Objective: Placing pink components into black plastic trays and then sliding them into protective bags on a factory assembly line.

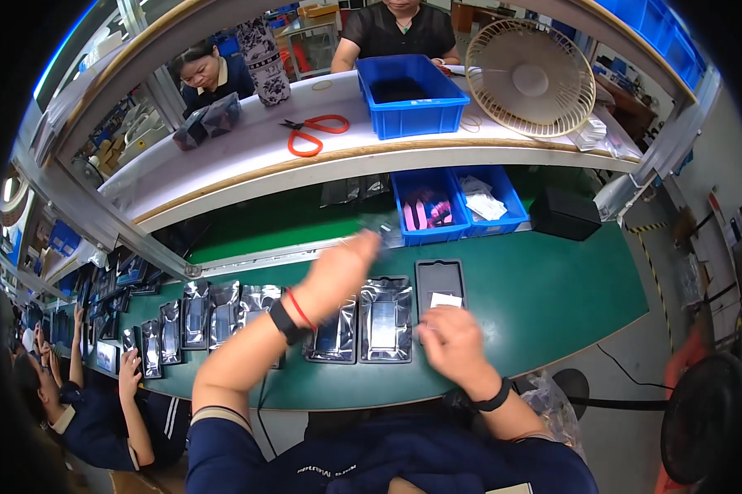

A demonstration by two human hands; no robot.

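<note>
My left hand (344, 267) reaches forward over the bench toward the bins below the shelf. Motion smears its fingers, and a blurred, partly clear thing (379, 229) shows at their tips; whether they grip it cannot be told. Curled fingers on my right hand (453, 342) rest at the near end of a dark rectangular tray (425, 278); what they hold, if anything, is hidden. A small white card (446, 300) lies in that tray, just beyond the fingers. Left of it lies a black tray in shiny clear wrap (387, 319), beside another wrapped tray (333, 333).
More wrapped trays (196, 315) run leftward along the green bench (536, 305). Ahead stand a blue bin with pink items (434, 235), a blue bin with white packets (511, 221) and a black box (565, 213). Red-handled scissors (307, 146) and a fan (529, 80) occupy the shelf.
</note>
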